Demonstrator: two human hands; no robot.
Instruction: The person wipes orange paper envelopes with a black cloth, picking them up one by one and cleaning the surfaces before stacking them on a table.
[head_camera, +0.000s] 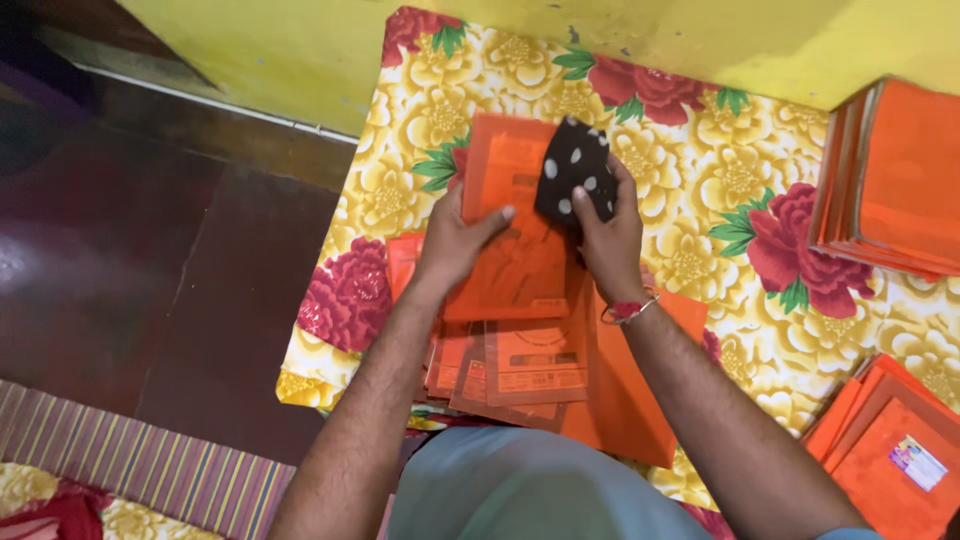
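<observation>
Left hand (455, 235): fingers pinching flat orange plastic packet (505, 225).
Right hand (605, 235): fingers gripping folded black white-dotted cloth (575, 172) over the packet.

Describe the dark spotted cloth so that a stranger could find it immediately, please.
Start at the floral sheet of yellow and red flowers spread on the floor. Near its middle, the right hand grips a folded cloth at the edge of an orange packet. It alone is black with white dots; everything around is orange.
</observation>
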